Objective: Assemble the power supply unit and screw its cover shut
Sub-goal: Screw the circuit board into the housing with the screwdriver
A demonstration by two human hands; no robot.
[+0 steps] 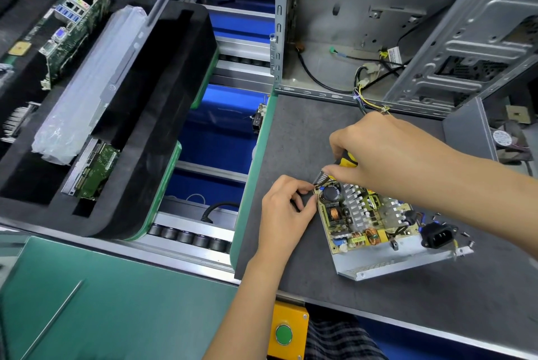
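Observation:
The open power supply unit (375,223) lies on the grey mat, its circuit board with capacitor, coils and heat sinks exposed on a metal base plate (387,266). A black mains socket (438,236) sits at its right side. My right hand (381,153) grips a yellow-and-black screwdriver (345,161) whose tip points down at the board's far-left corner. My left hand (286,211) pinches something small at that same corner, beside the screwdriver tip; what it pinches is hidden. A few loose screws (467,239) lie right of the socket.
An open grey computer case (407,39) with loose cables stands behind the mat. A grey metal cover (468,129) stands upright at the right. Left of the mat runs a roller conveyor with a black foam tray (163,115) holding circuit boards. A green button (283,334) sits at the bench front.

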